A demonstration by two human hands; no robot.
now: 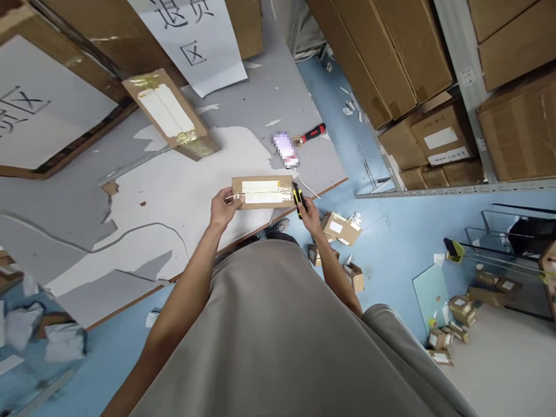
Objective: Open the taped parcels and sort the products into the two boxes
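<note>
A small taped cardboard box (260,204) with a white label lies at the table's near edge in front of me. My left hand (223,207) grips its left end, thumb on the top face. At the opposite end, my right hand (310,215) is closed around a yellow and black utility knife (299,200). The knife's front end is against or just beside the box's right edge; whether the blade touches the tape is too small to tell. Beyond the box lies a blurred phone (285,149), and a red and black handled tool (313,133) is next to it.
Another taped box (171,116) stands on the worn table (191,168), with larger cartons and printed sheets behind it. A white cable (130,227) crosses the surface. On the right are loaded shelves (425,190); opened boxes (343,227) lie on the blue floor.
</note>
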